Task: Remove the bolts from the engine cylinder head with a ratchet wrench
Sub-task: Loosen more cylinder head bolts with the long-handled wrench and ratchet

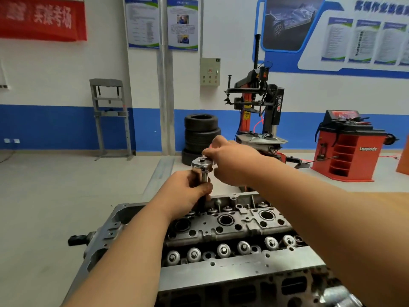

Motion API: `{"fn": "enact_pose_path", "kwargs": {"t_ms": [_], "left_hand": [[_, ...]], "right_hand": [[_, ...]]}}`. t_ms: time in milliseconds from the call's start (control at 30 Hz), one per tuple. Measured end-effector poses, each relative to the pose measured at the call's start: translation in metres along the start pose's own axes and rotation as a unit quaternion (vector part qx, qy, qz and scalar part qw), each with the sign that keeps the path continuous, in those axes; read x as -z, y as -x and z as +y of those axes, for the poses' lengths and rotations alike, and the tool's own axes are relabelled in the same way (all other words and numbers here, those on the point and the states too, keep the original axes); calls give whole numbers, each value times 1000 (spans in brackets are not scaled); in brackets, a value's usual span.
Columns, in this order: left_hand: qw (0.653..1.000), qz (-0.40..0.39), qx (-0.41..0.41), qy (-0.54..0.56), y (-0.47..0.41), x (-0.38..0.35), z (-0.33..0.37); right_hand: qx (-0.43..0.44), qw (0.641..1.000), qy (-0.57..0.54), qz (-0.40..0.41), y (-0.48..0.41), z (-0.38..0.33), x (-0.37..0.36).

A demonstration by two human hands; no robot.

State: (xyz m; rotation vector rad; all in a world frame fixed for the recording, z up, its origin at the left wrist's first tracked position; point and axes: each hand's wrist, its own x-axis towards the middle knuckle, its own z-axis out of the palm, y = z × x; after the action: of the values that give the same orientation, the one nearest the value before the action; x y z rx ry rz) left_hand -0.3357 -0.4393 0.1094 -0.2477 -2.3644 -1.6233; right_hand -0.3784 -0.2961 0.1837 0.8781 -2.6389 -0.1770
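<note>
The left hand (pixel 188 192) grips the upright chrome ratchet wrench (pixel 202 166) standing on the grey metal cylinder head (pixel 234 226). The right hand (pixel 230 161) pinches its top.

Ratchet wrench (pixel 202 168) stands above cylinder head (pixel 232 222), tyres (pixel 201 131) behind.

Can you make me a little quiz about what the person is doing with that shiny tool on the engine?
1. True or false: the left hand grips the shaft just below the head of the ratchet wrench.
2. Pick one: what is stacked on the floor beyond the cylinder head? A tyres; B boxes; C buckets.
3. Fill the gap: the ____ hand is up at the wrench's round head.
Key: 1 true. 2 A. 3 right, meaning the right hand.
</note>
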Motion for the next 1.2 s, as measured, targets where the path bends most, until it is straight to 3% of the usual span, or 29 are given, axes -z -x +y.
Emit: {"fn": "enact_pose_path", "kwargs": {"t_ms": [67,133,167,267,367,433,533,633,733,867,967,1033,1200], "left_hand": [[1000,13,-2,5,2,0,1],[1000,23,1,9,4,0,4],[1000,25,3,4,5,0,6],[998,40,-3,-45,7,1,8],[994,56,2,-88,6,1,7],[997,52,1,-65,6,2,7],[999,34,-17,-27,3,3,7],[999,-4,-7,-51,1,4,6],[996,-30,14,-77,5,3,6],[992,15,-2,-123,7,1,11],[978,59,-17,-200,7,0,13],[985,52,-9,-164,8,1,12],[995,50,16,-90,8,-3,12]], "right_hand": [[33,992,124,8,13,3,15],[51,984,168,-15,23,1,26],[40,990,128,-36,27,-2,28],[-36,988,-133,-72,25,-22,21],[-25,997,-48,54,13,-31,5],[37,992,-18,119,5,-22,-1],[148,980,-76,109,-12,-8,-9],[163,968,-176,77,-20,-6,-14],[142,964,-219,55,-11,-3,-14],[23,998,-45,34,4,-10,-3],[-87,993,-54,53,26,-35,-9],[-100,992,-46,58,38,-46,-14],[-73,957,-279,26,15,-16,0]]}}
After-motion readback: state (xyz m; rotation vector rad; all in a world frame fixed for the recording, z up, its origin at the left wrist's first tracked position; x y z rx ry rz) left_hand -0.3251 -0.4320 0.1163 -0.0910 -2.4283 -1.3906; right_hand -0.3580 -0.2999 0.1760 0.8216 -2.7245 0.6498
